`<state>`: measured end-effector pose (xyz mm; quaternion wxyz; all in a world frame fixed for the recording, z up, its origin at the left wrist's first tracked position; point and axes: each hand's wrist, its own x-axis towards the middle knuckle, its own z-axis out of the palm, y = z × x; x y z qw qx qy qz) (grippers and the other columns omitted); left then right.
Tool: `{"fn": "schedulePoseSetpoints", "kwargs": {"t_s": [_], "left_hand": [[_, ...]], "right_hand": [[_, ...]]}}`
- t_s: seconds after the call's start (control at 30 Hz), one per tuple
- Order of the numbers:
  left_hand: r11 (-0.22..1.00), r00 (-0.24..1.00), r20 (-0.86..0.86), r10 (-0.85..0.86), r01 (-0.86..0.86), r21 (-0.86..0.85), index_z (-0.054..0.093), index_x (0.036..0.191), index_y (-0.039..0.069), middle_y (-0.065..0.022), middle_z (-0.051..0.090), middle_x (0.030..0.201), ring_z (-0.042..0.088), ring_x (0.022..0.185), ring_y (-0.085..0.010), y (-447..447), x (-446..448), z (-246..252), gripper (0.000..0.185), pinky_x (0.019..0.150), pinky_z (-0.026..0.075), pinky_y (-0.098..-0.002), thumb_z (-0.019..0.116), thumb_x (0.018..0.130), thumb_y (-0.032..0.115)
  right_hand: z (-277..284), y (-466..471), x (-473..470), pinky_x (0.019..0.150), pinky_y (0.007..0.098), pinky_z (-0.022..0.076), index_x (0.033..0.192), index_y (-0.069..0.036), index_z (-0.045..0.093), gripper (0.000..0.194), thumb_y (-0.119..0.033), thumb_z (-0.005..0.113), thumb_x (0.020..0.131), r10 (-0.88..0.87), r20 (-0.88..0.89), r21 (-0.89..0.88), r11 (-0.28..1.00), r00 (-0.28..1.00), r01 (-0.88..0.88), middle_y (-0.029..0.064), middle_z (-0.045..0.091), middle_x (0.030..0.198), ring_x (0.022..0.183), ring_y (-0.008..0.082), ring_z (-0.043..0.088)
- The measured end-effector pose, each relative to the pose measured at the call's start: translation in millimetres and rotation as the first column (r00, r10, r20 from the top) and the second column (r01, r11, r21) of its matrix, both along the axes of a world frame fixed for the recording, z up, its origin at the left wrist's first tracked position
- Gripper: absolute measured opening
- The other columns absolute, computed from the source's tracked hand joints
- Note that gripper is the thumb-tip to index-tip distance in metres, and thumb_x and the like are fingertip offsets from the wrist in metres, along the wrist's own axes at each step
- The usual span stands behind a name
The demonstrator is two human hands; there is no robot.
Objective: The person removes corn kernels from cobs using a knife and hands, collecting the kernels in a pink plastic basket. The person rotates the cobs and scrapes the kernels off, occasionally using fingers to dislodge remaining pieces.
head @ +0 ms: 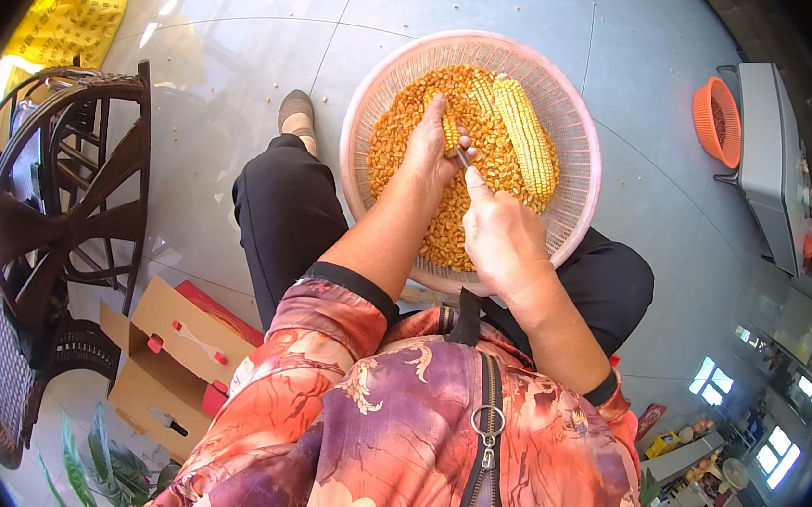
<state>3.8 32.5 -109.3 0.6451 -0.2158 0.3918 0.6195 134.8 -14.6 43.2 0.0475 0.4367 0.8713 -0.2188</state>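
Note:
A round pink plastic basket point(569, 123) stands in front of me, holding loose yellow corn kernels point(406, 123). My left hand point(434, 140) grips an ear of corn point(450, 128) over the kernels. In my right hand point(499, 225) is a thin metal tool point(462, 158), its tip at the lower end of that ear; its handle is mostly hidden by my fingers. Right of my hands, a full ear of corn point(525, 137) lies on the kernels. Another ear point(484, 94) is partly hidden beside it.
Scattered kernels dot the tiled floor point(286, 55). At the left stand a dark wicker chair point(69, 217) and an open cardboard box point(171, 370), with a leafy plant point(105, 466) below. An orange basket point(704, 120) is at the right, beside a grey piece of furniture point(772, 162). A yellow printed sack point(71, 21) lies upper left.

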Motion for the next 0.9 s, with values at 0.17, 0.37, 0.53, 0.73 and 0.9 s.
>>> {"fn": "schedulePoseSetpoints", "kwargs": {"t_s": [0.17,0.37,0.53,0.73,0.9], "left_hand": [[1.0,0.998,-0.064,-0.026,0.025,-0.01,0.052,0.093,0.008,-0.0049,0.051,0.067,0.051,0.052,-0.0177,-1,3,7,0.049,0.049,0.05,-0.0361,0.053,0.096,0.057],[1.0,0.995,-0.102,-0.016,0.017,0.016,0.052,0.095,0.006,-0.0057,0.051,0.068,0.051,0.052,-0.0175,-2,2,-2,0.051,0.048,0.052,-0.0379,0.049,0.098,0.057],[1.0,0.985,-0.173,0.011,-0.012,-0.002,0.052,0.093,0.002,-0.0069,0.05,0.069,0.051,0.053,-0.0177,1,8,0,0.053,0.047,0.053,-0.0385,0.048,0.099,0.055],[1.0,0.984,-0.178,0.009,-0.013,-0.02,0.051,0.09,0.001,-0.0073,0.048,0.069,0.05,0.053,-0.0169,2,8,0,0.056,0.047,0.054,-0.0379,0.046,0.1,0.056],[1.0,0.98,-0.197,0.011,-0.012,-0.002,0.05,0.089,0.002,-0.0069,0.048,0.071,0.05,0.053,-0.0165,1,9,6,0.056,0.047,0.056,-0.037,0.046,0.1,0.056]], "right_hand": [[1,10,-7,0.069,0.0491,0.0538,0.131,0.001,0.056,0.044,-0.012,0.056,0.089,0.143,0.191,0.041,0.987,0.971,-0.153,0.0215,0.066,0.076,0.073,0.0392,0.067],[-12,12,-15,0.064,0.0462,0.0538,0.135,-0.001,0.054,0.044,-0.01,0.052,0.091,0.034,0.044,-0.071,0.997,0.998,-0.031,0.0221,0.066,0.074,0.072,0.0353,0.069],[-36,18,-7,0.072,0.0456,0.0529,0.124,0.005,0.059,0.038,-0.011,0.049,0.091,-0.477,-0.263,-0.566,0.78,0.839,0.267,0.0283,0.067,0.088,0.079,0.0399,0.068],[-25,5,-22,0.068,0.0457,0.0536,0.139,0.001,0.049,0.048,-0.009,0.047,0.092,-0.1,-0.037,-0.111,0.989,0.994,0.095,0.0249,0.067,0.079,0.072,0.0363,0.068],[-25,-14,-28,0.07,0.0483,0.0548,0.145,0.005,0.037,0.058,-0.009,0.047,0.089,0.047,0.374,0.06,0.995,0.926,-0.074,0.0261,0.068,0.084,0.077,0.0368,0.07]]}}
